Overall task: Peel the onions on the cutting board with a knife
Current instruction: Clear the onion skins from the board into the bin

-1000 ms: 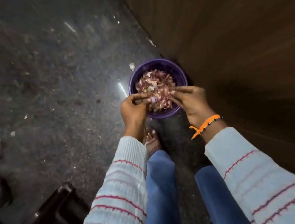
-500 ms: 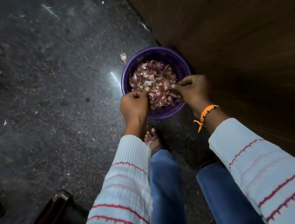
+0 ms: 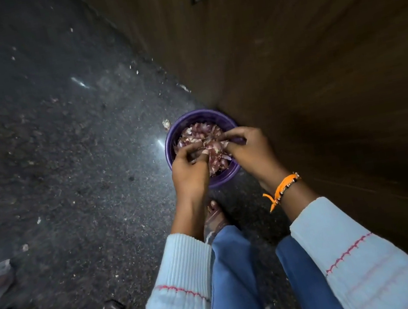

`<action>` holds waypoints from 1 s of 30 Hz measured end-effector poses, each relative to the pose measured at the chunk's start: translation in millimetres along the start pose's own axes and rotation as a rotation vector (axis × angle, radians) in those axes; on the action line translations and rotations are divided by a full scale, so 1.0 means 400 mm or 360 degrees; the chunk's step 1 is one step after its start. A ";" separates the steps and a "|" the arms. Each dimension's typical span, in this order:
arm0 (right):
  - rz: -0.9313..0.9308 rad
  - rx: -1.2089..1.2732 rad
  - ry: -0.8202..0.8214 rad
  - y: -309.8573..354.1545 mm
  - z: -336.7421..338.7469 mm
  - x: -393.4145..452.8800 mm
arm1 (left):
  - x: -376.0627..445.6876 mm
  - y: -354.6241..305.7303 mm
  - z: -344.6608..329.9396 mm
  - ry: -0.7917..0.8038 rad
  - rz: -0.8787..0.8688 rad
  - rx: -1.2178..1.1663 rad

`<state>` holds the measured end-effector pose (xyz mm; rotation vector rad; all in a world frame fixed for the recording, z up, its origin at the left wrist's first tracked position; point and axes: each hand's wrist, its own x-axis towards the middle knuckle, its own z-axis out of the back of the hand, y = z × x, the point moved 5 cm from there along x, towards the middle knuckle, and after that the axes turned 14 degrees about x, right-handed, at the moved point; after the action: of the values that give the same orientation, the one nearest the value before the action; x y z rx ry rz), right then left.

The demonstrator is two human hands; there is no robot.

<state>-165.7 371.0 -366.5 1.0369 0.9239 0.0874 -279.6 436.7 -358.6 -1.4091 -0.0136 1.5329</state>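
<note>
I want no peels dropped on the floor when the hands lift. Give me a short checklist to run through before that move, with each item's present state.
1. Both hands over the purple bowl: ok; left hand and right hand are above its contents.
2. Bowl resting flat on the floor: ok.
3. Onion peels inside the rim: ok, though heaped high.
4. Secure hold on peels: cannot tell; fingers curl into the heap, the hold is hidden.
5. Floor by the bowl free of scraps: not ok; a stray peel lies at its upper-left rim.
6. Knife accounted for: cannot tell; none visible.
</note>
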 end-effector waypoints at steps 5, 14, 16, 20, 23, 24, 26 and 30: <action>0.0286 0.0027 -0.0006 0.182 0.102 -0.189 | -0.223 -0.161 0.017 0.0008 -0.0282 -0.0089; 0.0937 -0.0079 -0.0240 0.469 0.388 -0.602 | -0.630 -0.376 -0.022 0.0252 -0.0783 -0.0025; 0.0954 -0.0013 -0.0313 0.484 0.457 -0.658 | -0.699 -0.405 -0.054 0.0326 -0.0889 0.0018; 0.1021 0.0042 -0.0517 0.485 0.603 -0.745 | -0.827 -0.455 -0.143 0.0484 -0.1104 0.0108; 0.1030 0.0060 -0.0661 0.466 0.718 -0.800 | -0.907 -0.472 -0.230 0.0594 -0.1185 0.0158; 0.1024 0.0081 -0.0696 0.454 0.753 -0.817 | -0.935 -0.473 -0.261 0.0643 -0.1200 0.0173; 0.1029 0.0088 -0.0771 0.432 0.829 -0.849 | -0.992 -0.477 -0.330 0.0731 -0.1243 0.0198; 0.1015 0.0106 -0.0874 0.386 0.946 -0.893 | -1.073 -0.472 -0.438 0.0812 -0.1349 0.0286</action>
<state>-77.3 22.6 40.3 1.3003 0.0801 0.2871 -111.2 148.6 14.4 -1.3564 -0.1395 0.4569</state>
